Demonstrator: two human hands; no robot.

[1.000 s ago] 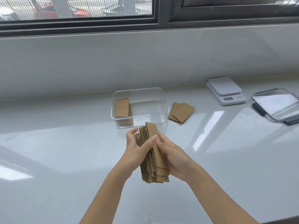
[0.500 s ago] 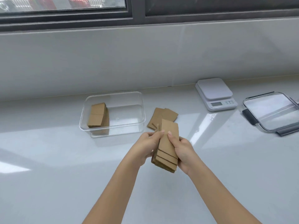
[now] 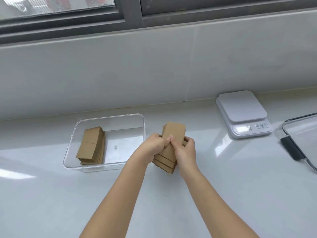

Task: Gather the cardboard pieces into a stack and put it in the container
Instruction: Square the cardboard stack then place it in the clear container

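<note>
Just right of the container, above the counter, a cardboard stack is held, long axis running away from the person, far end up. It is clasped between the left hand and right hand, fingers closed round its sides. A second stack lies inside the container.

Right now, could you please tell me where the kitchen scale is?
In the head view, the kitchen scale sits on the counter at right, by the wall, between the clear container and the lid.
</note>
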